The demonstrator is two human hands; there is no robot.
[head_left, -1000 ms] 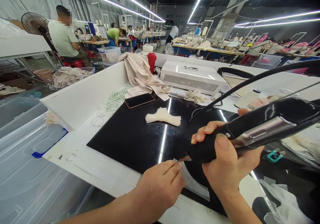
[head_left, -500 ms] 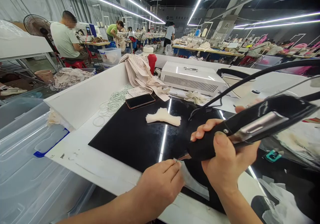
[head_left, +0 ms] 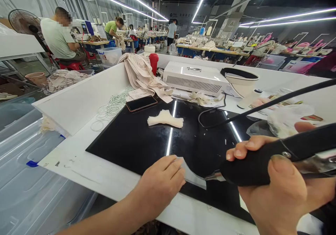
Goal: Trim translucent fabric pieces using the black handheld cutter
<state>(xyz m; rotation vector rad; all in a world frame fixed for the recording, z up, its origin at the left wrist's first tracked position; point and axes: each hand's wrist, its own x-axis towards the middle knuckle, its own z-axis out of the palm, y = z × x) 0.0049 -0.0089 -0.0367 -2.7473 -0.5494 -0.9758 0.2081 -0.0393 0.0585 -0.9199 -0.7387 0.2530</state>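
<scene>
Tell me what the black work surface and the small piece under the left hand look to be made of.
Black work surface: probably glass or polished stone, glossy, mirroring the ceiling lights. Small piece under the left hand: thin pale fabric or film, possibly translucent; unclear. The right hand holds the black tool at its edge.

Two bare forearms, no sleeves, bare hands (head_left: 160, 184), no gloves or rings

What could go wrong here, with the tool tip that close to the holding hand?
1. The left hand pins the pale strip right beside the tip of the black handheld tool; a slip could catch the fingertips.
2. The tool's cable loops across the black mat; it might snag and tug the right hand off line.
3. The strip is thin and held only at one end, so it may shift.
</scene>
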